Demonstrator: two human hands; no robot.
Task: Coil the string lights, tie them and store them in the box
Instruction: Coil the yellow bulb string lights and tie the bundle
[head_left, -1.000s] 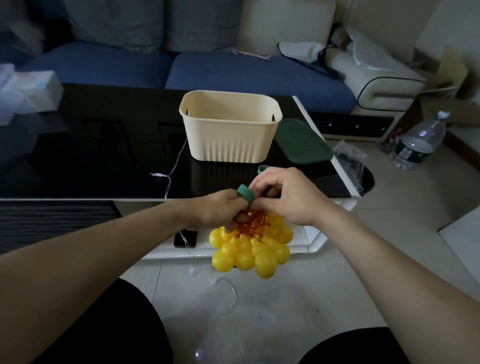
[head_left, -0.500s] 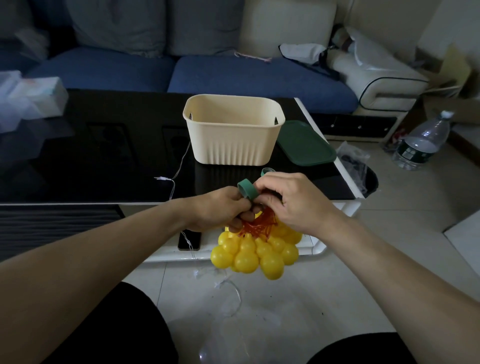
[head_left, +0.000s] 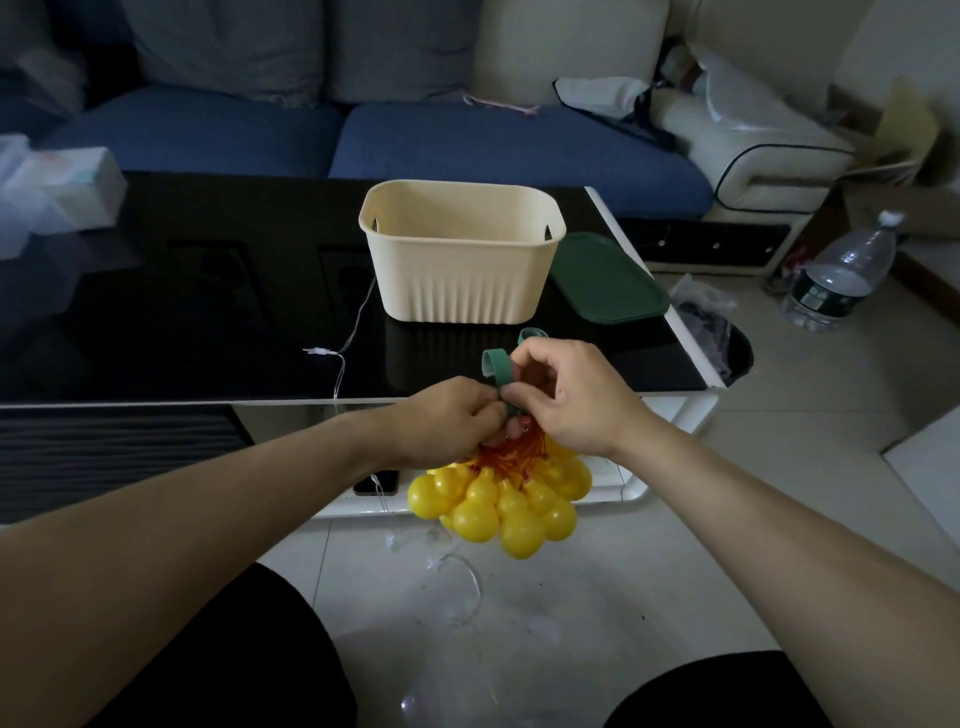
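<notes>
Both hands on strap around lights

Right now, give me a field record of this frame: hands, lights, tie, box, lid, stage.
left hand: grips the gathered orange wires just above the bulbs
right hand: fingers pinch the green strap
string lights: yellow bulbs bunched in a cluster, hanging below both hands, over the floor
green strap: curls up between the hands; fastened or not, cannot tell
box: cream, open, on the black table
lid: dark green, flat on the table right of the box
stage: tying; lights not yet in the box
</notes>
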